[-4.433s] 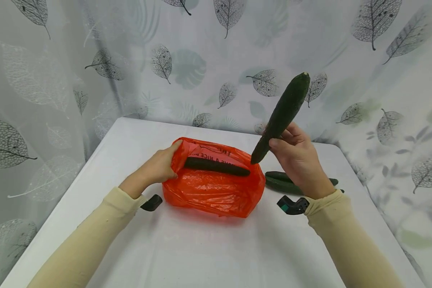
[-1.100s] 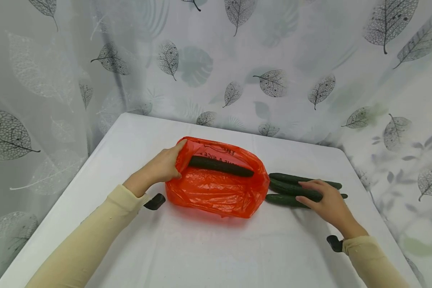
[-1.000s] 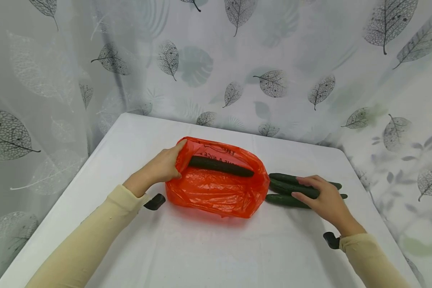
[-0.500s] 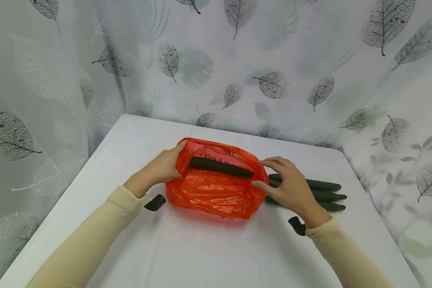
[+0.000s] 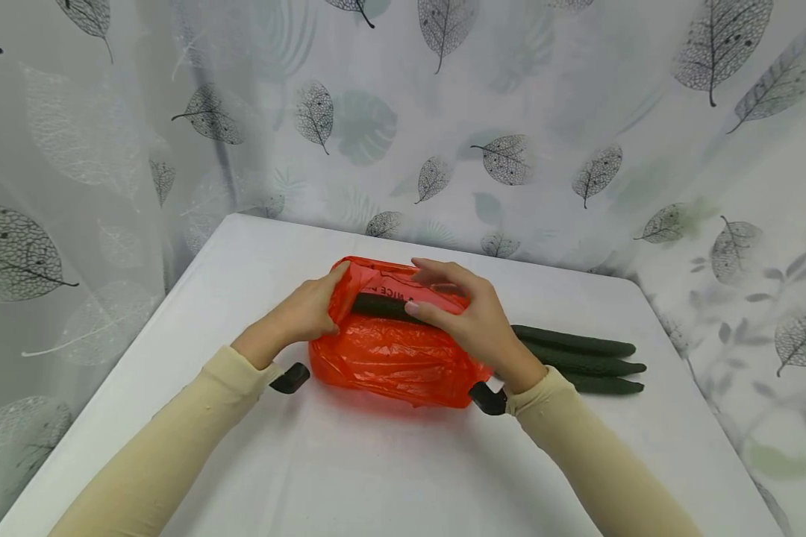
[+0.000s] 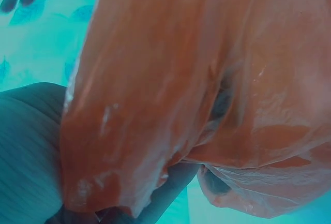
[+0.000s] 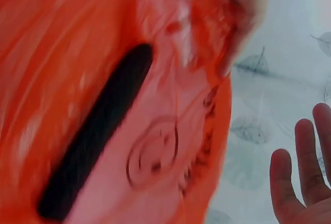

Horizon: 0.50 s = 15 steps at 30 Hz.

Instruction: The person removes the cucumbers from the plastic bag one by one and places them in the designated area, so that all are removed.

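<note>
My left hand (image 5: 304, 306) grips the left rim of a red plastic bag (image 5: 389, 362), whose mouth stands open toward me. A dark green cucumber (image 5: 376, 306) lies across the bag's mouth; its right end is hidden behind my right hand (image 5: 473, 317). That hand hovers over the right part of the bag with its fingers spread and nothing held. In the right wrist view the cucumber (image 7: 98, 136) lies beside the bag's printed smiley face, and the right fingers (image 7: 305, 136) stand apart from it. The left wrist view is mostly filled by the bag (image 6: 139, 94).
Three more cucumbers (image 5: 598, 364) lie side by side on the white table (image 5: 376, 462), right of the bag, their left ends partly hidden by the right arm. A leaf-patterned curtain (image 5: 403, 119) hangs behind. Small black wrist cameras (image 5: 489, 399) sit at both cuffs.
Earlier my right hand held a cucumber up, then was over the cucumbers at right. It has since moved left, without one, to above the bag. The left hand keeps its grip.
</note>
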### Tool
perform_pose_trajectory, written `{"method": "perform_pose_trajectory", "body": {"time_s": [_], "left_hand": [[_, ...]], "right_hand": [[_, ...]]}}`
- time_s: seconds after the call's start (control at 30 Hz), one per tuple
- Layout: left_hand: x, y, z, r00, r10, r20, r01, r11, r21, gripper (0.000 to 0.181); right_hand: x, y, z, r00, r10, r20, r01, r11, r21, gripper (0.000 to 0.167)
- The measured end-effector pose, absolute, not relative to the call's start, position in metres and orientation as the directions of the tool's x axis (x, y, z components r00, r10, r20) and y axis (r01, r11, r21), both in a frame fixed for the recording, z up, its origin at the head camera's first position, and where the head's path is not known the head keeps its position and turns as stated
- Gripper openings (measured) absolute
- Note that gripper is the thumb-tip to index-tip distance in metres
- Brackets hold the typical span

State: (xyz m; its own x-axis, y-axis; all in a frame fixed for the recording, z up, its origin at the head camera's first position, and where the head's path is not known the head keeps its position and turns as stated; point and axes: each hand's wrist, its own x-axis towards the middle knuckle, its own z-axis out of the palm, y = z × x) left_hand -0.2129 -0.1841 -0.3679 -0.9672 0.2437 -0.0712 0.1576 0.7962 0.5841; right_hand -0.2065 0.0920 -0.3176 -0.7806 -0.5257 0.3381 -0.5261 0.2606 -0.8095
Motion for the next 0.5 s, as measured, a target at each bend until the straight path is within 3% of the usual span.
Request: {"method": "perform_pose_trajectory", "body": {"time_s": [0.2,0.37,0.5], "left_hand": [[-0.213,-0.184,-0.368,-0.966,0.252,-0.058,0.173,0.794,0.583,0.11],[-0.214,-0.184,-0.367,-0.966,0.254,-0.055,0.174,0.79,0.588,0.109],[-0.214,-0.185,-0.368,-0.965,0.256,-0.05,0.178,0.788,0.59,0.108]], "right_hand": [[-0.224,0.076,-0.326,-0.845,-0.483,0.231,-0.271,0.014,-0.962,0.045],[-0.236,0.067,-0.342,-0.871,-0.482,0.097,-0.11,-0.002,-0.994,0.048],[-0.242,0.059,-0.355,-0.866,-0.499,0.037,-0.058,0.027,-0.998,0.049]]}}
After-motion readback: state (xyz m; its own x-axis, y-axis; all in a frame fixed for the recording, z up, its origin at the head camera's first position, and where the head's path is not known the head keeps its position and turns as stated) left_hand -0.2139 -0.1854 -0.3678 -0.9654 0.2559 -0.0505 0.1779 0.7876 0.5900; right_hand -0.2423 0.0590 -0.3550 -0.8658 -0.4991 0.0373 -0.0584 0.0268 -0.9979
